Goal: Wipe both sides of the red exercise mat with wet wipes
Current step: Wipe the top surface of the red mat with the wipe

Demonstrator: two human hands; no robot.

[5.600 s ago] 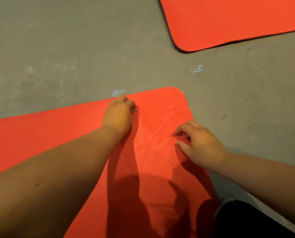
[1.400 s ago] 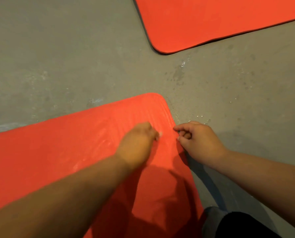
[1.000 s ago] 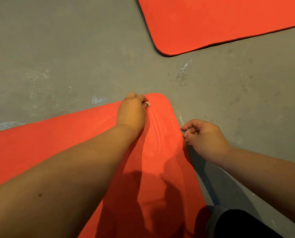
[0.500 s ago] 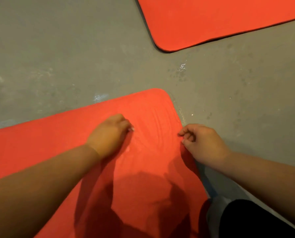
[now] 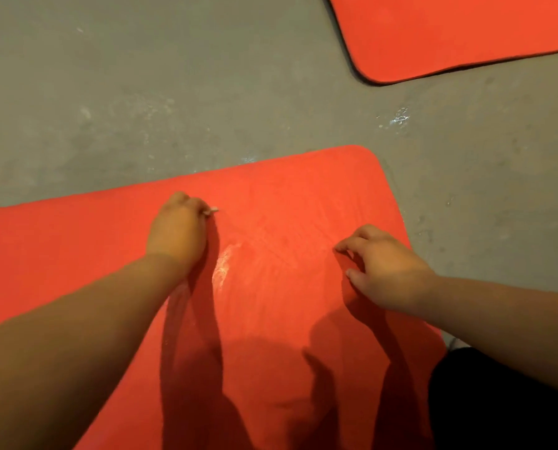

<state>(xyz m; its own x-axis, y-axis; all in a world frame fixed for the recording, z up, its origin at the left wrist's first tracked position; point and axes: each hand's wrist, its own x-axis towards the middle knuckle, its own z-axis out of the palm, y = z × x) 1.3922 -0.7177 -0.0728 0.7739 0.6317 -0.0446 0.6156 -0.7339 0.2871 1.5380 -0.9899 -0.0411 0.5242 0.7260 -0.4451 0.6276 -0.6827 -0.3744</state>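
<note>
The left hand [image 5: 177,232] lies knuckles-up on the red exercise mat [image 5: 287,196], its fingers curled tight round a wet wipe [image 5: 213,210]; only a small white tip of it shows past the fingertips. The rest of the wipe is hidden under the hand. The right hand [image 5: 388,264] holds nothing: its fingers [image 5: 352,243] are loosely bent and a little spread, with the tips resting on the mat.

Between the two hands a pale wet smear [image 5: 224,267] shines on the mat, nearer the left wrist than the right fingertips. The mat's far edge runs just beyond the left knuckles. Its rounded corner lies beyond the right fingertips, and its side edge passes close outside the right hand. From the left fingers the mat stretches away to the left as a long open strip.

Bare grey floor [image 5: 206,92] lies past both edges, with a wet patch [image 5: 397,118] ahead of the right fingers. Well beyond that lies a second red mat [image 5: 465,34] with a dark rim. Dark clothing [image 5: 498,401] sits below the right forearm.
</note>
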